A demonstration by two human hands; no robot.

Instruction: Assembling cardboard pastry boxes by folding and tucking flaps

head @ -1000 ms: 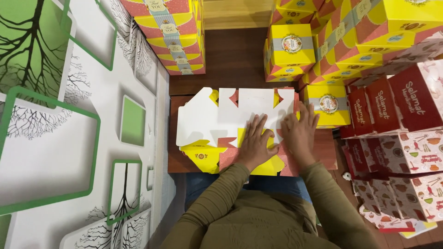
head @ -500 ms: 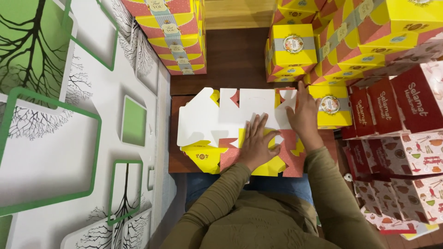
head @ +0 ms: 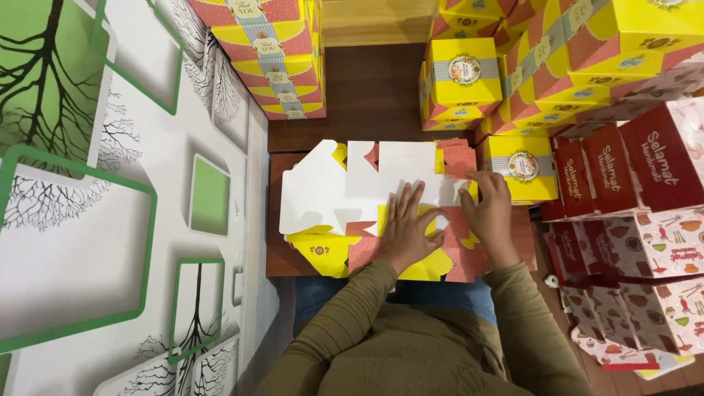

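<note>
Box-folding, creasing step: left hand (head: 405,229) lay open, flat on the unfolded carton blank (head: 367,202); right hand (head: 490,213), fingers curled, pinched its right flap; folding upright seemingly required next.

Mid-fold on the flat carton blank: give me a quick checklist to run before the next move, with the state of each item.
1. Blank lies flat, white side up, on the stack of blanks: ok.
2. Left hand pressed palm down on the blank, fingers spread: ok.
3. Right hand at the blank's right edge by the pink flap: ok; whether its grip pinches the flap: cannot tell.
4. Room to the right: not ok, a yellow box sits right against the right hand.
5. Wooden surface beyond the blank free for folding: ok.
6. Crease lines on the blank: cannot tell.
</note>
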